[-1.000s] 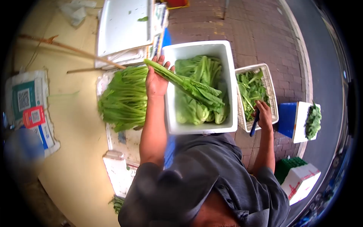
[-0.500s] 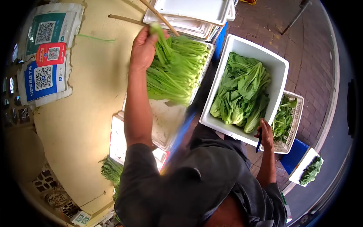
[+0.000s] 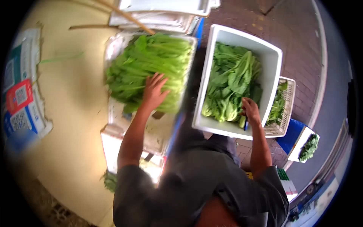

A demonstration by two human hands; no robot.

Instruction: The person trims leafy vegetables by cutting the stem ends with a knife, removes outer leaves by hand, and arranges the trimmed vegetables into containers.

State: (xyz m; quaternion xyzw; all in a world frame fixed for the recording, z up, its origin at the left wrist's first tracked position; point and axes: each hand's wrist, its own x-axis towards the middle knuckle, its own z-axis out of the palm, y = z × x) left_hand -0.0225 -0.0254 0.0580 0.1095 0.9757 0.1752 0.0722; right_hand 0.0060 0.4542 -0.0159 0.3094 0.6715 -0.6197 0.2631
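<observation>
My left hand (image 3: 154, 90) lies with its fingers spread on a pile of long-stemmed leafy greens (image 3: 160, 56) in a white foam tray (image 3: 115, 47). Over the near side of a deep white foam box (image 3: 275, 72), my right hand (image 3: 251, 110) is curled around a slim dark blue tool (image 3: 246, 125); its kind is unclear. The hand is close to the pale stem ends of broad-leaved greens (image 3: 234, 81) in that box. Its fingertips are partly hidden, so I cannot tell whether they touch the greens.
Stacked white foam trays (image 3: 159, 20) stand beyond the pile, with a wooden stick (image 3: 124, 15) leaning there. Right of the box is a slatted basket (image 3: 290, 96) of greens. Payment code signs (image 3: 20, 96) hang on the yellow wall at left.
My left hand has let go of its bunch of greens and come down onto the pile. My right hand has moved inward over the foam box. The view has shifted.
</observation>
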